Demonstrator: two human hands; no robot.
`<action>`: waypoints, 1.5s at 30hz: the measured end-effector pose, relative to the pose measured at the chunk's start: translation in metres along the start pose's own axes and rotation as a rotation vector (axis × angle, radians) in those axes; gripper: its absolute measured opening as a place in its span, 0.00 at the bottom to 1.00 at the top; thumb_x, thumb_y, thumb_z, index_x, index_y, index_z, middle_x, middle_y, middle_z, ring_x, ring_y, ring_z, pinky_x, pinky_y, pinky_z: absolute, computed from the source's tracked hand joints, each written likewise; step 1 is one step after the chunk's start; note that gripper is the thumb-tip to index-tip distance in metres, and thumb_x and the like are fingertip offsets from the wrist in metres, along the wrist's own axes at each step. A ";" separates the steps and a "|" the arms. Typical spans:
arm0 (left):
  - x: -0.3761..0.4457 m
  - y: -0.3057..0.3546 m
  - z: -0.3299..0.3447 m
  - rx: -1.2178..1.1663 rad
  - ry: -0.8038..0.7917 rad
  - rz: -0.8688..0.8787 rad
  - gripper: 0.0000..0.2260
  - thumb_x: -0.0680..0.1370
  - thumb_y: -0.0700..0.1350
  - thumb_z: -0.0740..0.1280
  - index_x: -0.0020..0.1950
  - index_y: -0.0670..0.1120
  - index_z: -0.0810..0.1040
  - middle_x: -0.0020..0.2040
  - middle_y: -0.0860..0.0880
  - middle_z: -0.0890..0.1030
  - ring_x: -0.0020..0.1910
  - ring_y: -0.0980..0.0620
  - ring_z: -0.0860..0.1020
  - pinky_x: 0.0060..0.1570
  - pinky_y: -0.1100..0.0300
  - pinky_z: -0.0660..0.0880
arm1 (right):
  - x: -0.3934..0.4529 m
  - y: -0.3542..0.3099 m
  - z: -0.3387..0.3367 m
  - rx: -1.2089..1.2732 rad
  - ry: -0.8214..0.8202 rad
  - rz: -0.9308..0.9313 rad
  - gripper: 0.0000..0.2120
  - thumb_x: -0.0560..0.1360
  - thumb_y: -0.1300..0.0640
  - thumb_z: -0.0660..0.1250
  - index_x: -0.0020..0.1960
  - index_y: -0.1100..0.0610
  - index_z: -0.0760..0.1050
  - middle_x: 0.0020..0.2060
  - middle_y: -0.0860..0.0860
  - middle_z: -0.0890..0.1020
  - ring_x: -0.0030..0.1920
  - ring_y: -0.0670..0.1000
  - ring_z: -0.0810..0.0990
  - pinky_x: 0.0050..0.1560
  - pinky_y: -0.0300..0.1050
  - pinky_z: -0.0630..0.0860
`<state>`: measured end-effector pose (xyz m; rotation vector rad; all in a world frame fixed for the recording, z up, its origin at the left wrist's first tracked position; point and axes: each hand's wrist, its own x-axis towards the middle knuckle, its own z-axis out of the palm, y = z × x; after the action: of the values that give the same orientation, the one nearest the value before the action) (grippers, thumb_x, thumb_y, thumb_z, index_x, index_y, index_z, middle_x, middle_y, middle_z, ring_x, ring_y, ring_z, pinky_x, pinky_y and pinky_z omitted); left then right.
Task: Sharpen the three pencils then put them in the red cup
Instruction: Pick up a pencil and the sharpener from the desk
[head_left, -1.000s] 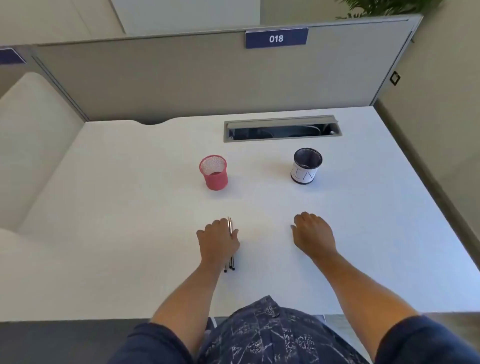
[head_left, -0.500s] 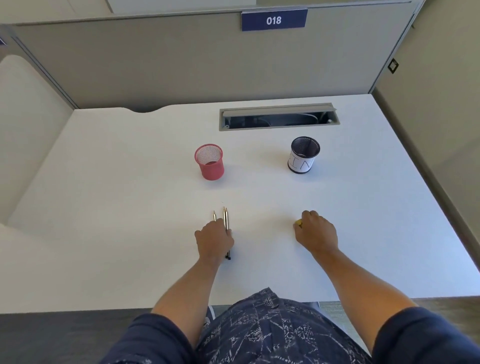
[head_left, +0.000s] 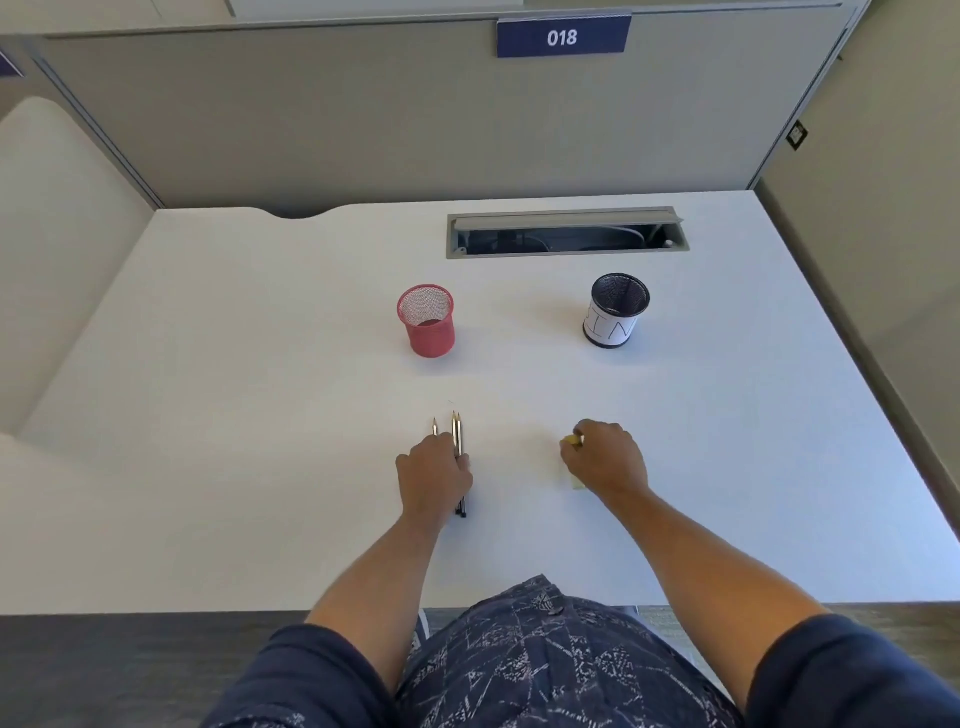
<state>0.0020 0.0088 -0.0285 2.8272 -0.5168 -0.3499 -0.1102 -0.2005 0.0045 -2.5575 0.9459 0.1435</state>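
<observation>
My left hand (head_left: 434, 475) curls over three slim dark pencils (head_left: 457, 441) lying tips-forward on the white bench (head_left: 260, 415), the red mesh cup (head_left: 427, 320) straight ahead; my right hand (head_left: 605, 457) pinches a small yellow sharpener (head_left: 571, 441).

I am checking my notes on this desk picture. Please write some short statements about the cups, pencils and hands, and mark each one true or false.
1. The red cup holds three pencils. False: it holds no pencils; the pencils lie on the desk.
2. The left hand rests on the pencils. True.
3. The right hand holds a small yellow object. True.
4. The black cup stands left of the red cup. False: it stands to the right.
</observation>
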 end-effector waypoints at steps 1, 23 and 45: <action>0.001 0.001 0.000 -0.003 0.016 0.004 0.09 0.80 0.51 0.64 0.48 0.46 0.76 0.46 0.50 0.80 0.47 0.45 0.80 0.48 0.51 0.70 | 0.000 -0.006 0.000 0.066 0.014 0.006 0.11 0.74 0.53 0.63 0.44 0.61 0.78 0.36 0.55 0.81 0.40 0.60 0.80 0.38 0.49 0.79; 0.005 0.044 -0.028 -0.275 -0.005 0.288 0.11 0.84 0.49 0.60 0.63 0.48 0.75 0.51 0.49 0.83 0.49 0.45 0.81 0.45 0.49 0.77 | 0.011 -0.058 -0.012 1.069 -0.122 0.054 0.12 0.74 0.54 0.76 0.49 0.63 0.81 0.39 0.54 0.88 0.41 0.52 0.88 0.49 0.52 0.85; 0.004 0.014 -0.022 -0.129 0.016 0.369 0.11 0.84 0.47 0.60 0.64 0.45 0.75 0.54 0.48 0.79 0.46 0.43 0.79 0.43 0.50 0.76 | 0.016 -0.049 -0.012 1.047 -0.286 0.005 0.16 0.70 0.58 0.81 0.46 0.70 0.80 0.35 0.58 0.85 0.35 0.53 0.85 0.39 0.44 0.81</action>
<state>0.0068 -0.0010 -0.0048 2.5391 -0.9555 -0.2750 -0.0671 -0.1809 0.0280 -1.5184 0.6526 0.0003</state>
